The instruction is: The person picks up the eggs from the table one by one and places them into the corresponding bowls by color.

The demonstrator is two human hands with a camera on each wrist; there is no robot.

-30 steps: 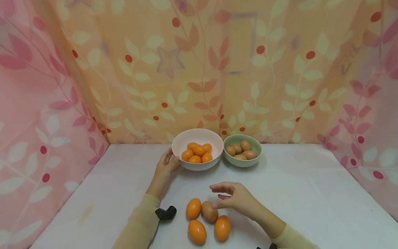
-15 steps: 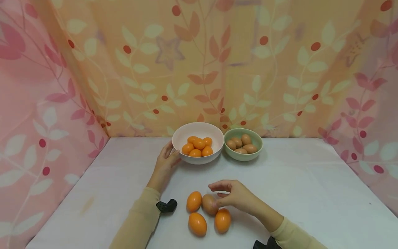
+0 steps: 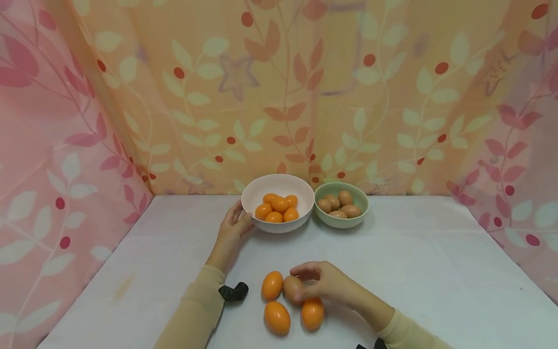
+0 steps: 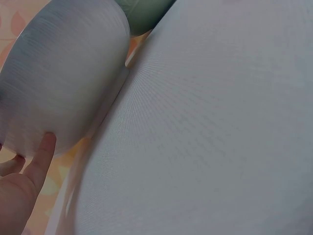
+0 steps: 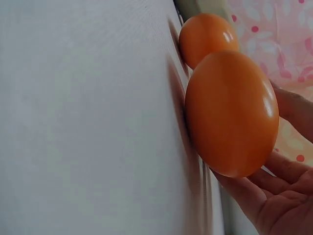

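In the head view my left hand [image 3: 229, 233] rests against the left side of a pinkish-white bowl [image 3: 279, 228]. In the left wrist view, its thumb and fingertips touch the bowl's outer wall [image 4: 68, 73]. My right hand [image 3: 329, 283] pinches a brown egg [image 3: 290, 289] on the table, thumb at the near side and fingers at the far side. Around that egg lie three orange eggs, one on the left [image 3: 272, 285], one in front [image 3: 277, 318] and one on the right [image 3: 312, 315]. In the right wrist view an orange egg [image 5: 232, 115] hides the brown one.
The pinkish-white bowl holds several orange eggs [image 3: 279, 204]. Right beside it stands a green bowl [image 3: 341, 222] with several brown eggs [image 3: 346, 198]. White cloth covers the table [image 3: 427, 261]. A patterned curtain [image 3: 279, 97] closes off the back and sides.
My right hand's fingers have come down and closed in on the brown egg. The left hand stays at the bowl. The head view has shifted slightly.
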